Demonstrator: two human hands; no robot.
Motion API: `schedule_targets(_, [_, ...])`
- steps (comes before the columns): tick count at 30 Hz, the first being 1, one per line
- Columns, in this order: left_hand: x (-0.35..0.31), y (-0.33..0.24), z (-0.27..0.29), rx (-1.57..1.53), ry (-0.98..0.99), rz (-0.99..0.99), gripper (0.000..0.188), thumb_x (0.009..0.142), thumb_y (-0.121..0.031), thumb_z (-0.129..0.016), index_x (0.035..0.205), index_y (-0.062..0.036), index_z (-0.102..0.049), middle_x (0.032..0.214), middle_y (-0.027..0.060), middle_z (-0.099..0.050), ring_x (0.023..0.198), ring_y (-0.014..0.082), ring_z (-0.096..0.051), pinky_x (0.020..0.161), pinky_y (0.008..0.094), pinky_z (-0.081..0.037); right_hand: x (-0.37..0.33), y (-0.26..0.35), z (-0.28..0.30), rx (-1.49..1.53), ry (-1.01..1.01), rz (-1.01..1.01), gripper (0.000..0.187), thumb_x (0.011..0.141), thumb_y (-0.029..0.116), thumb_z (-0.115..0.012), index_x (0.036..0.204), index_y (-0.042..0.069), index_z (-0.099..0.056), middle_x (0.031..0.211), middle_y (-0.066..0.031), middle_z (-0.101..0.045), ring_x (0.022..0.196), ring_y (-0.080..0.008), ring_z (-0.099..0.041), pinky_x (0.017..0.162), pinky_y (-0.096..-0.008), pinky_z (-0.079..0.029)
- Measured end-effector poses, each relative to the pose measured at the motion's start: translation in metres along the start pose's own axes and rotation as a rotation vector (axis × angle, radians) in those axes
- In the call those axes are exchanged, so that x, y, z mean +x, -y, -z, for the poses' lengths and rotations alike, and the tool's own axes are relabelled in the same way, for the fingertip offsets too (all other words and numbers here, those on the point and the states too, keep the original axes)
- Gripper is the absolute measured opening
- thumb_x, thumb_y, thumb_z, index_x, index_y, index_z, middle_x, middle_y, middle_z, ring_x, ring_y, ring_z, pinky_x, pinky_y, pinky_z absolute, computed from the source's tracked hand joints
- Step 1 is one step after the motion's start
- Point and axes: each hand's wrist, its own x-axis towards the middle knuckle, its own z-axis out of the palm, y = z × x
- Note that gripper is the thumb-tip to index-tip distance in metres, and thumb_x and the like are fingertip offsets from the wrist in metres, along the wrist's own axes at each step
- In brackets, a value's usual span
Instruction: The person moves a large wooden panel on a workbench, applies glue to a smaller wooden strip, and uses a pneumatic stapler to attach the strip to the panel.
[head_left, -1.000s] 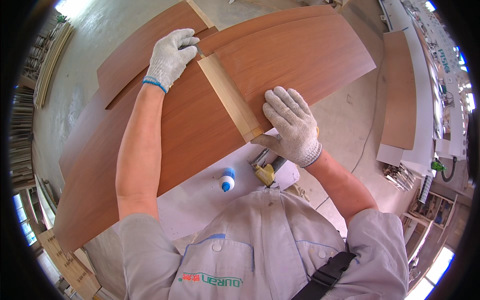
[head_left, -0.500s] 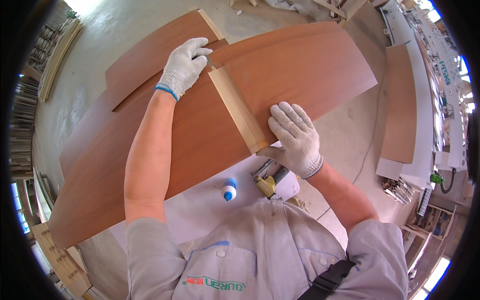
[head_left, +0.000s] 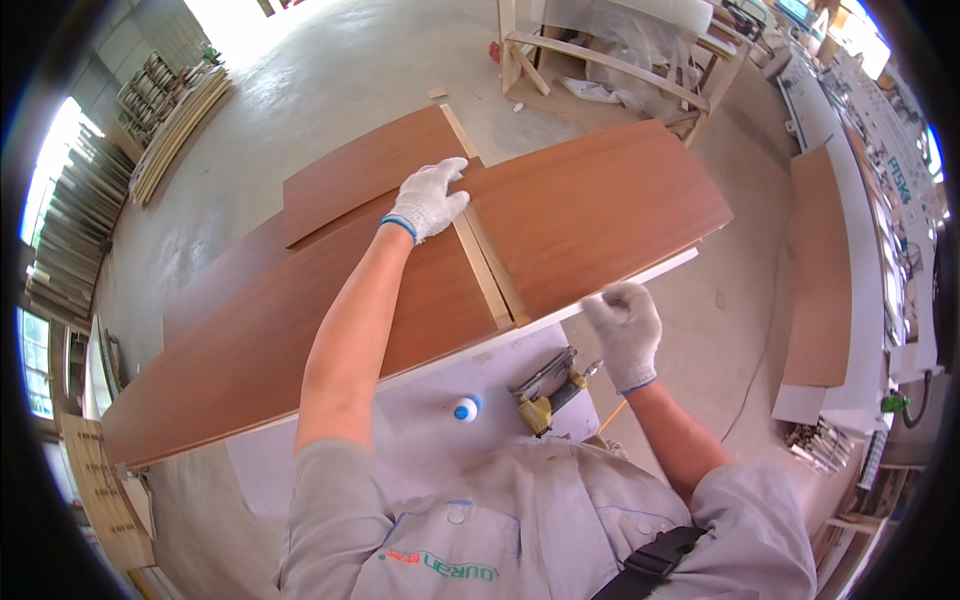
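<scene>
A large brown wood panel (head_left: 600, 210) lies over a pale worktable (head_left: 400, 425). A light wooden strip (head_left: 480, 260) crosses it, with a narrow groove alongside. My left hand (head_left: 428, 200), in a white knit glove, rests near the strip's far end, thumb and fingers apart. My gloved right hand (head_left: 626, 335) is closed at the panel's near right edge, its fingers curled; whatever lies inside them is hidden. A white strip (head_left: 665, 268) shows below that edge. On the table, between my arms, stand a white bottle with a blue cap (head_left: 465, 409) and a nail gun (head_left: 545, 398).
Another brown panel (head_left: 370, 170) lies at the far side, partly stepped against the large one. A wooden frame rack (head_left: 610, 70) with plastic film stands farther off. To the right runs a long machine bench with a brown board (head_left: 818, 270). Stacked timber (head_left: 180, 135) is at the left.
My right hand has left the panel top and strip end, moving to the near edge, with its fingers now curled. My left hand stays near the strip's far end. The view has tilted up.
</scene>
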Motion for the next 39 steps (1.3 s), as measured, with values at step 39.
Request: schedule_targets(39, [-0.354, -0.091, -0.152, -0.853, -0.042, 0.455, 0.053, 0.086, -0.023, -0.083, 0.127, 0.0002, -0.059, 0.106, 0.0098, -0.072, 0.099, 0.018, -0.069, 0.089, 0.0353, -0.056, -0.233, -0.008, -0.005, -0.262, 0.568, -0.211, 0.097, 0.072, 0.044, -0.091, 0.151, 0.006, -0.048, 0.121, -0.0227, -0.073, 0.109, -0.0415, -0.071, 0.095, -0.0455, -0.057])
